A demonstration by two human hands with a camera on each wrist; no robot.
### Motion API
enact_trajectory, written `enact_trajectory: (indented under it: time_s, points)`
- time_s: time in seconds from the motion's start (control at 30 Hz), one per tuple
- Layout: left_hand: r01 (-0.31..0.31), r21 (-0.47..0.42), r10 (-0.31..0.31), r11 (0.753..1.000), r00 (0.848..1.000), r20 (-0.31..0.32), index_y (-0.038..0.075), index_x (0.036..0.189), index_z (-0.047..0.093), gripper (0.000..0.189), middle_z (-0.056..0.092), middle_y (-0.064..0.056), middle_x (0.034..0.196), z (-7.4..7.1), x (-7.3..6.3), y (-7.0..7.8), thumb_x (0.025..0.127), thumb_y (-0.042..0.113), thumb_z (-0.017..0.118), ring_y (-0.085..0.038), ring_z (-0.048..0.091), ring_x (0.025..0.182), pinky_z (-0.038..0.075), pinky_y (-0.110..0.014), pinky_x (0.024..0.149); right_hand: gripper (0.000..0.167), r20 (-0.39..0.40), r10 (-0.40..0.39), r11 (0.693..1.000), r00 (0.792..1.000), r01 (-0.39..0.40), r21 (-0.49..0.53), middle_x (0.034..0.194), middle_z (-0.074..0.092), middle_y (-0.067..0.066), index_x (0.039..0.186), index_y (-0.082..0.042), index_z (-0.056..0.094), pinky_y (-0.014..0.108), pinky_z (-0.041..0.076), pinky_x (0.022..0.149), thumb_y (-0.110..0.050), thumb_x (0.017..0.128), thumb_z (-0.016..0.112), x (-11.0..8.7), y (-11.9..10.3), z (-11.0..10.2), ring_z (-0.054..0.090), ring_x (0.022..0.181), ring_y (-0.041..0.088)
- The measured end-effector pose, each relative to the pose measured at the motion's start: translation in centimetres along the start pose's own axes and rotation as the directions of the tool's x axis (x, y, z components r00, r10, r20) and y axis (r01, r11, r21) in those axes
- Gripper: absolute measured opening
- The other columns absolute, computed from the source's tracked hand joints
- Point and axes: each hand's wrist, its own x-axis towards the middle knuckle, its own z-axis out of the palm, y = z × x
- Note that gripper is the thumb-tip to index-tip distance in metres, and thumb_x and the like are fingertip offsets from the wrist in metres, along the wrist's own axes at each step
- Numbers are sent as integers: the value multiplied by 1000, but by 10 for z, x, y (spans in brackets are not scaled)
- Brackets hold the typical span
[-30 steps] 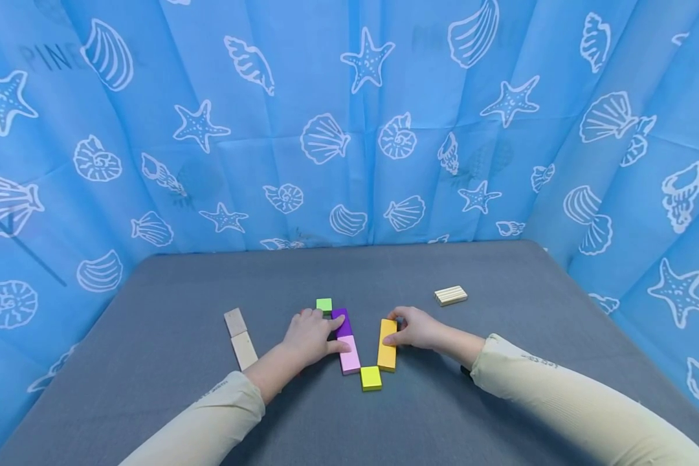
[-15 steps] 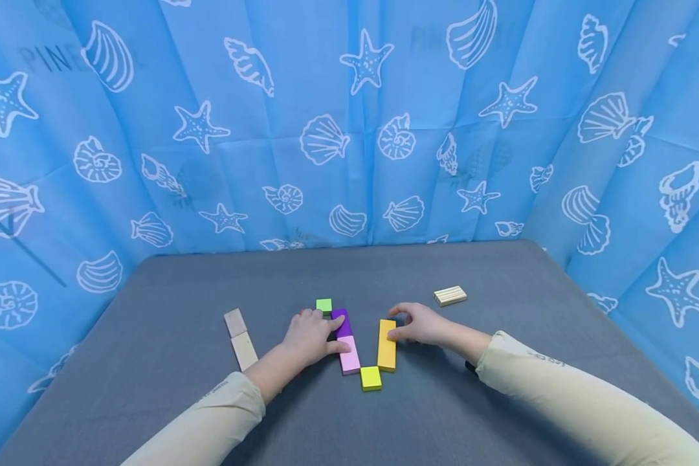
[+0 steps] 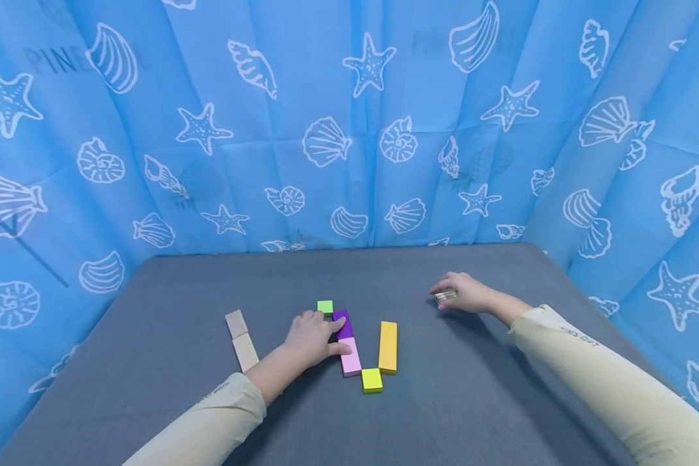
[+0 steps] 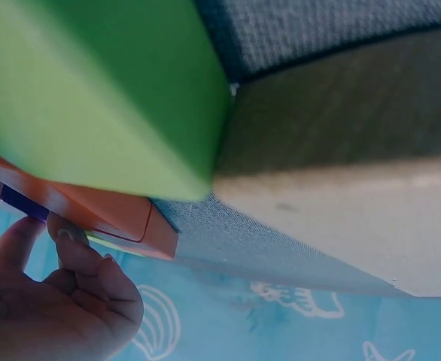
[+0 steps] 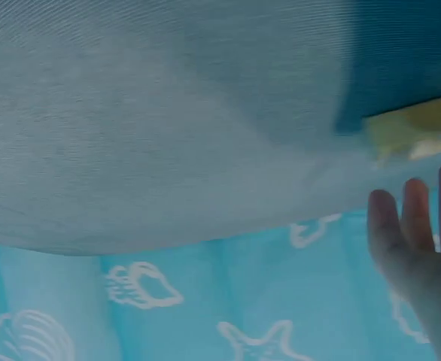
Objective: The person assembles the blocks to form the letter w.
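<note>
My left hand [image 3: 310,338] rests over a row of blocks, its index finger on the purple block [image 3: 340,317] and its thumb on the pink block [image 3: 351,362]. In the left wrist view its fingers lie beside an orange-red block [image 4: 156,228], mostly hidden by the hand in the head view. A light green block [image 3: 325,307] touches the purple one's far end. At the right back, my right hand [image 3: 468,292] reaches over a pale ridged block [image 3: 445,295], thumb and fingers around its sides. The right wrist view shows the fingers spread near this block [image 5: 416,128].
A yellow square block [image 3: 372,380] sits at the near end of the pink block, with a long orange-yellow block [image 3: 388,347] angling away from it. Two plain wooden blocks [image 3: 245,351] lie end to end at left. A blue shell-print curtain [image 3: 349,129] hangs behind the grey table [image 3: 472,401].
My right hand has let go of the long orange-yellow block and moved right and away to the pale ridged block. My left hand has stayed in place.
</note>
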Motion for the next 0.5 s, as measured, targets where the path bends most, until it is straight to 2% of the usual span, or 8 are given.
enact_trajectory:
  time_s: [0.2,0.33,0.5]
  points:
    - [-4,-14,4,1000,1000,2,22,140,56,68,59,-18,122,1,0,0,84,59,66,-31,53,105,45,-47,91,40,26,41,999,999,-41,20,117,59,27,120,10,63,55,41,91,-15,90,70,0,23,-1,52,112,45]
    - [-6,-15,6,1000,1000,4,21,140,56,68,59,-18,121,-1,0,0,84,59,66,-31,54,105,45,-47,92,41,28,83,996,996,-83,33,113,62,28,118,15,61,50,45,85,-14,91,69,1,30,-1,58,102,37]
    - [-1,-17,1,1000,1000,3,22,140,56,68,59,-18,121,0,1,0,84,59,67,-31,53,105,45,-48,93,46,71,161,983,984,-167,75,113,63,27,122,16,58,45,47,81,-17,91,70,3,35,-4,57,94,26]
